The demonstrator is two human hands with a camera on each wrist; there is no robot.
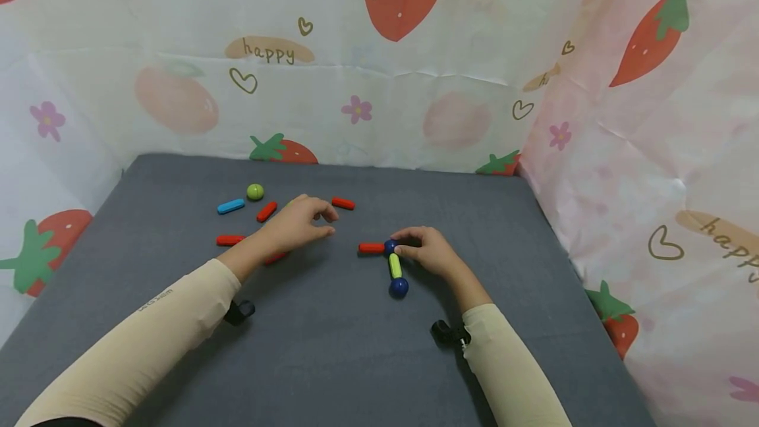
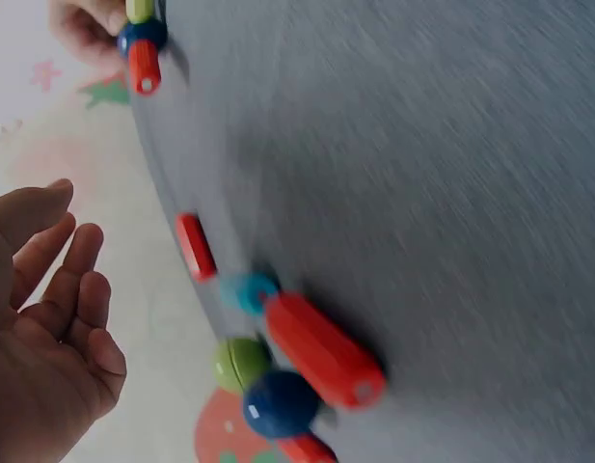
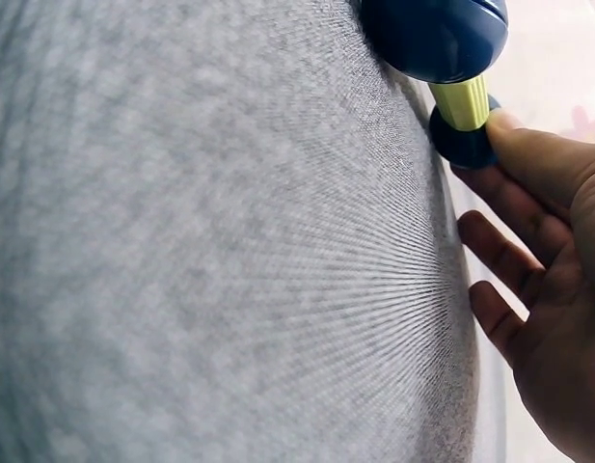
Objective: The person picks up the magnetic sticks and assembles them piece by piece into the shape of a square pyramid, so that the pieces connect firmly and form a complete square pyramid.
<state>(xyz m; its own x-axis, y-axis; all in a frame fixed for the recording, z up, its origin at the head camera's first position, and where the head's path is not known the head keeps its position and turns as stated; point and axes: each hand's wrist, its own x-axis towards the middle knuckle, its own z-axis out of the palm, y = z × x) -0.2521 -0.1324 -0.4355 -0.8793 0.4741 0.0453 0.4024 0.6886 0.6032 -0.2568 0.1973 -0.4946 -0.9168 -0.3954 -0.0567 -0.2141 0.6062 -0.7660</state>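
Note:
On the grey mat (image 1: 332,348) lies a small joined piece: a red stick (image 1: 371,248) and a yellow-green stick (image 1: 394,265) meet at a dark blue ball (image 1: 390,246), and a second blue ball (image 1: 398,286) caps the green stick's near end. My right hand (image 1: 423,250) pinches the corner ball; in the right wrist view its thumb (image 3: 538,159) rests on that ball (image 3: 461,143). My left hand (image 1: 302,219) hovers with loosely bent fingers among loose sticks and holds nothing, its palm (image 2: 41,328) bare.
Loose pieces lie at the mat's far left: a green ball (image 1: 255,191), a blue stick (image 1: 230,206) and red sticks (image 1: 267,211) (image 1: 342,203) (image 1: 230,240). Strawberry-print sheets (image 1: 652,150) wall the mat at the back and both sides.

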